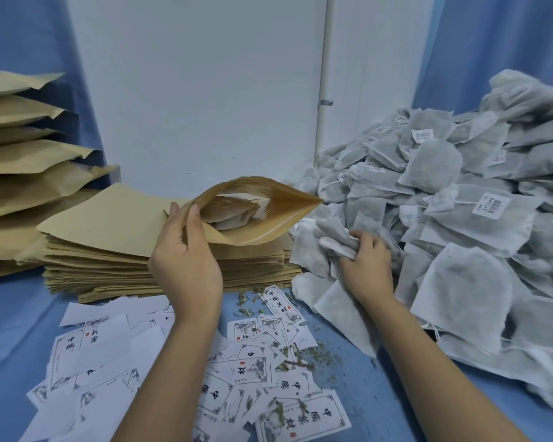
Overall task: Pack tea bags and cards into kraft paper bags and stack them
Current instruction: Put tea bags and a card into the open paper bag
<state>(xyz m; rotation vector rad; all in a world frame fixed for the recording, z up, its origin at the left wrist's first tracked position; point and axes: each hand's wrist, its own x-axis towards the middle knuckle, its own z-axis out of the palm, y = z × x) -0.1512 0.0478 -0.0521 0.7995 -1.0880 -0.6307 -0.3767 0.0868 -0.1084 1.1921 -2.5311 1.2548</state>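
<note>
Filled bags [20, 148] left, empty bags [134, 250] centre, tea bags [460, 202] right, cards [141, 362] in front

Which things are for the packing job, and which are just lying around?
For the job: open kraft bag in the left hand, tea bag in the right hand, tea bag pile, cards, flat bag stack, filled bags.
Lying about: spilled tea leaves, wall pipe.

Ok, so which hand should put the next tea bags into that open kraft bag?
Right. The right hand grips tea bags at the pile's edge, close beside the bag's mouth. The left hand is occupied pinching the open kraft bag by its rim.
</note>
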